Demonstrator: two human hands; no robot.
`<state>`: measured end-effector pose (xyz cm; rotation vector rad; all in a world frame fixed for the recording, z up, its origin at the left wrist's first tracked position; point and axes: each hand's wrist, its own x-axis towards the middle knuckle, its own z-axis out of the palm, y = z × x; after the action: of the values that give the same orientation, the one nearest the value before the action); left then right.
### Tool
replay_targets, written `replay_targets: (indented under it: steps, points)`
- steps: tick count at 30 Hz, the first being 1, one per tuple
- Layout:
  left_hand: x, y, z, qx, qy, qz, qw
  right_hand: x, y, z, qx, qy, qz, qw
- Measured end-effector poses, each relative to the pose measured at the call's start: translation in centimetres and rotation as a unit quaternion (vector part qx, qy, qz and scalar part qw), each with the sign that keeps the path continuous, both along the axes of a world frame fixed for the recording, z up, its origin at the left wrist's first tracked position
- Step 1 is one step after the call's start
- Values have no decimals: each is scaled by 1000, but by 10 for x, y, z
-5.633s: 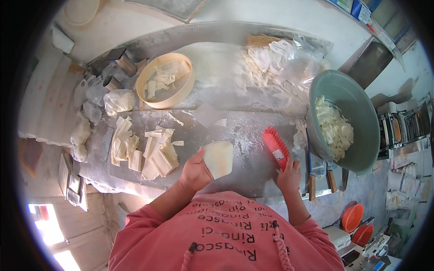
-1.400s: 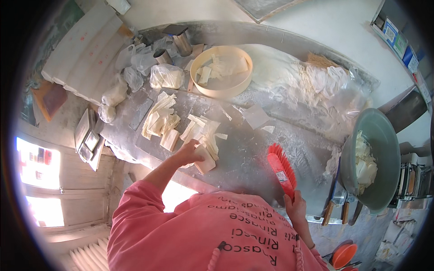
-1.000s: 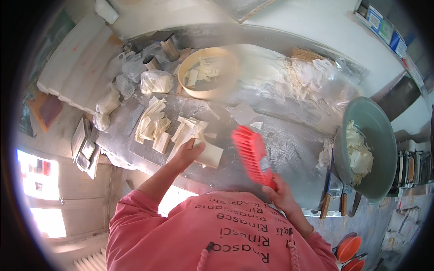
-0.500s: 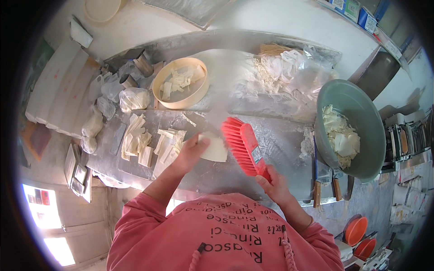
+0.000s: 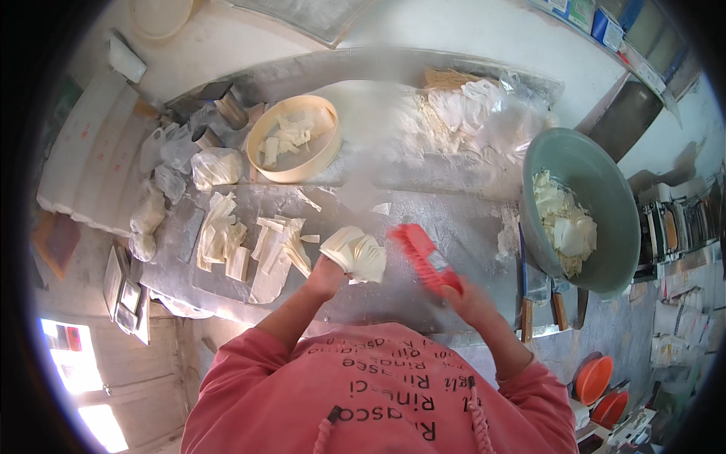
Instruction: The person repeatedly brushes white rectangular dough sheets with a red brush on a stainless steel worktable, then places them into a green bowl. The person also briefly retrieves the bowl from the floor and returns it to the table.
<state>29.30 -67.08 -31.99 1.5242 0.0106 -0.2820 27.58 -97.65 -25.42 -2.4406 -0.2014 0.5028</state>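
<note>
A fanned stack of pale, thin dough sheets [image 5: 355, 253] is gripped in my left hand [image 5: 327, 280], raised a little over the floury metal worktop [image 5: 476, 227]. My right hand [image 5: 469, 299] is wrapped round the handle of a red bristle brush [image 5: 427, 261], blurred by motion. The brush is just right of the sheets and apart from them. Left of my left hand lie two heaps of cut dough strips, a nearer heap [image 5: 278, 246] and a farther-left heap [image 5: 219, 240]. A few scraps lie on the metal behind the stack.
A round wooden-rimmed sieve [image 5: 331, 155] holding dough scraps stands at the back left, beside tied plastic bags [image 5: 215, 168]. On the right is a large grey-green tub [image 5: 616, 197] with dough pieces inside. Wooden-handled knives [image 5: 527, 318] lie at the worktop's right front edge.
The sheets in my left hand have gone from lying flat to being lifted and fanned, slightly to the right. The brush has tilted and shifted a little right. The whole view has shifted slightly.
</note>
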Motion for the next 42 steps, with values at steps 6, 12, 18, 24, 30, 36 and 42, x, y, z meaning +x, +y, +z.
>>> replay_targets:
  steps: [6,12,18,24,30,36,42]
  points:
    - [5,11,-15,224,-352,-17,909,0,5,7,38,-20,189,981]
    - [14,3,17,13,-17,31,999,11,8,2,-37,-36,21,998]
    - [18,-9,36,-177,120,61,975,13,14,1,53,-42,-12,998]
    - [19,-6,32,118,-137,-69,981,21,12,-2,84,-34,129,987]
    - [16,-5,31,-79,-51,-31,995,16,10,-19,36,7,127,991]
    - [23,0,26,-506,61,-16,860,29,-2,-26,198,-35,-134,970]
    - [20,-10,16,-285,27,70,956,10,11,2,111,-104,72,986]
